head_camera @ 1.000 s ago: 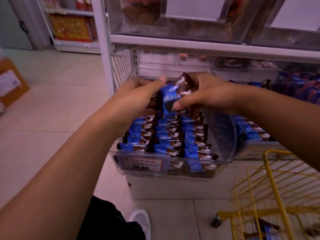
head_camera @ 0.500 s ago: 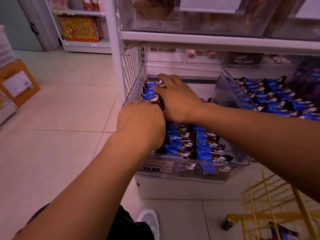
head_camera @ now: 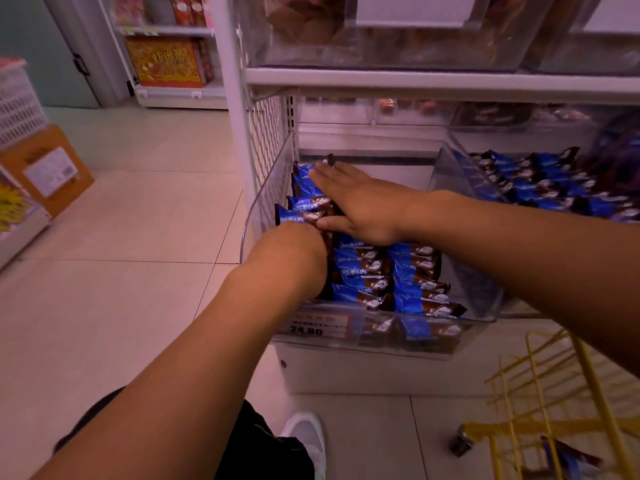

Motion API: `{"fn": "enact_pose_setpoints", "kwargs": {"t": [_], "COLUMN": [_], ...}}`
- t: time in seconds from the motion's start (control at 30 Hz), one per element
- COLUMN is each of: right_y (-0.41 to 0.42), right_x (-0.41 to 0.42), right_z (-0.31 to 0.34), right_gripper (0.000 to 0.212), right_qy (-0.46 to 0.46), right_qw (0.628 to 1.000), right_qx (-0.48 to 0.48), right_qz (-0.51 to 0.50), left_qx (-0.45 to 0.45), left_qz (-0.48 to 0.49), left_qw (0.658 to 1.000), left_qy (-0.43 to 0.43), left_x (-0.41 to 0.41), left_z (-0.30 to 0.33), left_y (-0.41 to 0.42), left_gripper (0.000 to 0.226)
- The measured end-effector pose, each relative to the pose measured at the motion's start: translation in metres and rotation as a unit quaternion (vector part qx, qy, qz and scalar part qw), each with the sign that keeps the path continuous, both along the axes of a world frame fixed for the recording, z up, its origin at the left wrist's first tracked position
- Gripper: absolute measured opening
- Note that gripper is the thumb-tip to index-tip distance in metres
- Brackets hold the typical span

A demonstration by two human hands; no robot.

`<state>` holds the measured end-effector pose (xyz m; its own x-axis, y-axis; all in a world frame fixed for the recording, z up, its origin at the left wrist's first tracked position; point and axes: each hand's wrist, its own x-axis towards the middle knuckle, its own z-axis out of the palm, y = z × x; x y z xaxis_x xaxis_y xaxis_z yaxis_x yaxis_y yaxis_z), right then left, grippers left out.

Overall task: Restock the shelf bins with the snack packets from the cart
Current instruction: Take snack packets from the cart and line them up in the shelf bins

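Blue and brown snack packets (head_camera: 367,271) lie in rows in a clear shelf bin (head_camera: 263,209) on the low shelf. My right hand (head_camera: 356,199) lies flat on the packets at the bin's back left, fingers straight. My left hand (head_camera: 291,251) sits just in front of it, over the left row, its fingers bent down among the packets and hidden by the back of the hand. The yellow wire cart (head_camera: 554,393) stands at the lower right with one packet (head_camera: 568,455) visible in it.
A second clear bin (head_camera: 446,161) of the same packets sits to the right. A shelf board (head_camera: 415,81) with more bins hangs close above. A price label (head_camera: 311,323) fronts the bin. A cardboard box (head_camera: 48,168) and a white basket (head_camera: 17,102) stand on the floor at the left.
Both hands have carried the packets from above the bin down onto its back left. My right hand has let go and flattened; my left hand has lowered onto the left row.
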<state>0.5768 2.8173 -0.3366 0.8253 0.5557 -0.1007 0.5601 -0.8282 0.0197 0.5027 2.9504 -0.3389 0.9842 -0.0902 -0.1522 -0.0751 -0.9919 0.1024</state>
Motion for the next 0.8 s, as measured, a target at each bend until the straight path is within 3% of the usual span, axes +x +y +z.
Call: {"fn": "enact_pose_setpoints", "kwargs": {"t": [0.1, 0.17, 0.27, 0.37, 0.43, 0.47, 0.53, 0.6, 0.63, 0.7, 0.8], "right_y": [-0.016, -0.046, -0.118, -0.193, -0.230, -0.241, -0.248, -0.239, -0.232, -0.220, -0.205], "right_x": [-0.031, -0.073, -0.164, -0.238, -0.255, -0.259, -0.262, -0.260, -0.257, -0.251, -0.251], "right_z": [0.030, 0.046, 0.052, 0.041, 0.022, 0.007, -0.026, -0.060, -0.075, -0.101, -0.126], "right_gripper": [0.070, 0.048, 0.031, 0.037, 0.033, 0.044, 0.076, 0.087, 0.098, 0.120, 0.128], "right_qy": [-0.052, -0.152, -0.249, -0.130, 0.072, 0.177, 0.346, 0.415, 0.431, 0.430, 0.358], "right_qw": [0.998, 0.986, 0.958, 0.986, 0.990, 0.969, 0.918, 0.891, 0.879, 0.874, 0.910], "right_qx": [0.019, 0.056, 0.125, 0.104, -0.032, -0.095, -0.093, -0.028, -0.024, -0.084, -0.165], "right_qz": [0.004, 0.042, 0.061, -0.030, -0.117, -0.144, -0.170, -0.182, -0.203, -0.212, -0.126], "left_qx": [-0.005, -0.004, -0.011, -0.160, -0.234, -0.234, -0.138, 0.030, 0.125, 0.301, 0.426], "left_qz": [-0.037, -0.040, -0.079, -0.216, -0.363, -0.442, -0.554, -0.584, -0.574, -0.549, -0.527], "left_qw": [0.999, 0.999, 0.986, 0.915, 0.853, 0.828, 0.806, 0.809, 0.809, 0.778, 0.726], "left_qy": [-0.012, -0.031, -0.148, -0.302, -0.293, -0.254, -0.155, -0.067, -0.019, 0.051, 0.114], "left_x": [0.000, -0.001, -0.010, -0.047, -0.080, -0.095, -0.115, -0.119, -0.119, -0.121, -0.123], "left_z": [-0.005, -0.005, 0.000, 0.017, 0.034, 0.040, 0.042, 0.028, 0.017, -0.010, -0.050], "left_y": [0.005, 0.010, 0.008, -0.039, -0.098, -0.129, -0.190, -0.240, -0.257, -0.278, -0.287], "left_gripper": [0.040, 0.033, 0.030, 0.026, 0.021, 0.022, 0.020, 0.019, 0.024, 0.034, 0.034]}}
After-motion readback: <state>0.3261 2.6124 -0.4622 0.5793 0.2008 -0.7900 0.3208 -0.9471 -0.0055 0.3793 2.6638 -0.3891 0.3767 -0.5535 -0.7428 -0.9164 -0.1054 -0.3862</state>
